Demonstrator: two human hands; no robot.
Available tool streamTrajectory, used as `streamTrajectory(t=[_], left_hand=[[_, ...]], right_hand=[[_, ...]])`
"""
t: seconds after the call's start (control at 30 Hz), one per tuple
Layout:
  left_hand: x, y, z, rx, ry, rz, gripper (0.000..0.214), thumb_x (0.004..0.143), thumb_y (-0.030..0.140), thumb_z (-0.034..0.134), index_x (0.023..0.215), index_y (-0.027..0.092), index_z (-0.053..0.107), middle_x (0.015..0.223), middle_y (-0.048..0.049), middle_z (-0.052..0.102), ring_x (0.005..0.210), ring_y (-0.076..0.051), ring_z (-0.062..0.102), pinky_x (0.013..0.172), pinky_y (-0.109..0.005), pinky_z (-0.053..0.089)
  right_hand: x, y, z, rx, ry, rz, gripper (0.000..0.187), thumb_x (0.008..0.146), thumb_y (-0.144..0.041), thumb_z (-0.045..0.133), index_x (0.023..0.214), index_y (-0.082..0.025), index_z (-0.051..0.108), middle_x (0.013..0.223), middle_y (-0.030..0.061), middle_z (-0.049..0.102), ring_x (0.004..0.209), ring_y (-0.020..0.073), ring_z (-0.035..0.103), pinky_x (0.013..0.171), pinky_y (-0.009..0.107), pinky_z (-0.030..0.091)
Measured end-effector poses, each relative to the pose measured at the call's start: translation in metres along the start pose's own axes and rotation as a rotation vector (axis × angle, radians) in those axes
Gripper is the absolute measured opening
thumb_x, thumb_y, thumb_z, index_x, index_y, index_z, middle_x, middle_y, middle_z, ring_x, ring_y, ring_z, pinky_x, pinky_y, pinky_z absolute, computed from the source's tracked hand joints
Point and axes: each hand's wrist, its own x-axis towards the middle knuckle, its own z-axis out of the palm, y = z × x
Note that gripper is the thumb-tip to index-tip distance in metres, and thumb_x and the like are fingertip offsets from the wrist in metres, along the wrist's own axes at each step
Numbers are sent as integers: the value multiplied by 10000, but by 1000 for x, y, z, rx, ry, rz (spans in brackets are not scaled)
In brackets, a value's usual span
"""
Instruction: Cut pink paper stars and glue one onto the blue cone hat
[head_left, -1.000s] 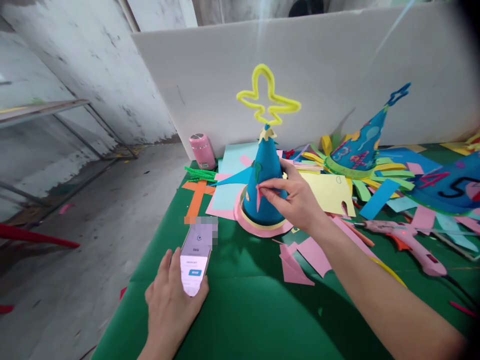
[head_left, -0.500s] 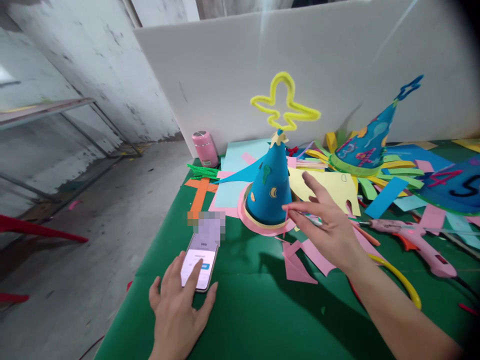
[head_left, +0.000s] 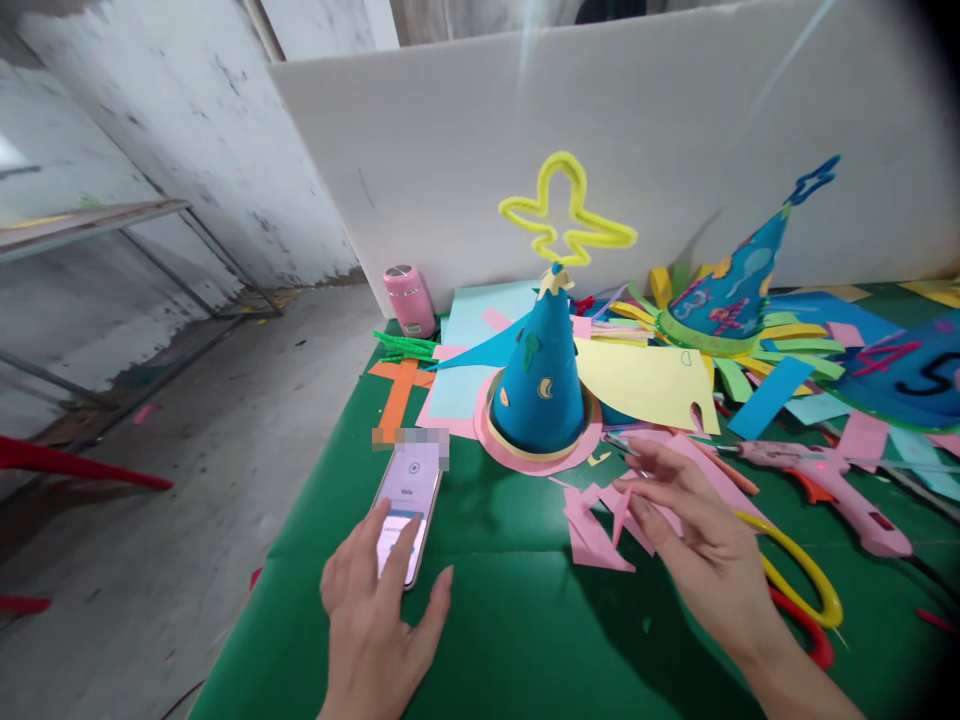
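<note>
My left hand (head_left: 379,600) lies over a smartphone (head_left: 421,480), fingers spread and fingertips at its lit screen. Between thumb and forefinger, my right hand (head_left: 701,540) pinches a small pink paper piece (head_left: 621,513). Below it are pink paper scraps (head_left: 589,540). A blue cone hat (head_left: 536,375) stands upright between and beyond my hands, with a pink brim (head_left: 506,453), small cut-out shapes and a yellow fuzzy outline (head_left: 567,185) on its tip. Scissors with yellow and red handles (head_left: 814,580) lie partly under my right hand.
A pink glue gun (head_left: 847,490) with a cord lies at the right. A second decorated blue hat (head_left: 731,285) with paper strips stands farther back, and another (head_left: 915,375) at the right edge. A pink bottle (head_left: 409,302) stands beside a white board (head_left: 450,150).
My right hand has moved down and right from the blue hat's brim to the pink scraps, still pinching. My left hand has shifted slightly right over the phone, whose screen has changed.
</note>
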Motion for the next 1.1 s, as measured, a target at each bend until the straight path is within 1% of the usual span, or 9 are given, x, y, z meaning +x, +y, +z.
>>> streamTrajectory(t=[0.1,0.13,0.23,0.33,0.43,0.5,0.6,0.87,1.1], left_hand=[[7,22,1,-211,74,87,391,709,199,590,1088,236,499,1197,-121,479,1089,-287,461,880,-445,381],[9,32,2,-301,50,95,387,713,183,584,1087,232,499,1173,-114,495,1075,-273,474,867,-422,403],[19,64,7,-579,-133,46,418,734,200,568,1137,214,457,1099,-101,548,1018,-232,516,827,-369,449],[33,89,10,-835,-351,-150,462,727,247,581,1158,183,427,1066,-98,575,904,-195,561,791,-343,464],[48,100,11,-1047,-450,-287,281,758,286,547,1006,159,516,894,-66,613,782,-168,563,696,-294,462],[54,101,11,-1134,-472,-331,168,781,301,513,822,145,560,755,-43,594,718,-158,544,658,-280,443],[58,99,12,-1242,-500,-390,192,784,297,507,679,142,548,650,-14,542,653,-142,511,617,-263,418],[56,95,12,-1322,-533,-429,182,773,273,532,645,144,543,613,6,505,615,-121,477,588,-242,394],[50,72,-1,-1111,-488,-297,138,797,259,497,774,158,588,719,-22,565,679,-139,527,626,-250,434]], right_hand=[[-4,2,5,55,-27,76,147,797,-216,560,874,-292,659,976,31,591,893,183,566,686,266,502],[-5,2,7,65,-27,104,139,797,-219,563,874,-289,656,900,20,612,825,165,577,657,242,499],[-8,-2,17,102,-7,179,114,796,-245,565,869,-268,650,787,-2,634,677,128,570,598,200,487],[-9,-10,26,109,-21,225,96,794,-268,563,830,-231,644,746,-2,628,645,125,563,580,189,481],[-10,-16,32,114,-65,226,94,791,-264,560,816,-206,631,738,6,627,672,140,574,602,201,486],[-10,-16,34,117,-86,223,100,794,-257,553,831,-197,624,750,13,632,695,153,585,627,217,490],[-11,-13,37,133,-101,236,127,799,-260,545,882,-193,615,769,20,635,696,156,591,633,226,496],[-11,-11,42,134,-136,206,118,819,-253,516,865,-191,605,726,5,611,680,140,574,591,192,472],[-11,-9,43,68,-76,192,102,813,-255,517,777,-192,590,702,5,592,646,143,545,572,200,456]])
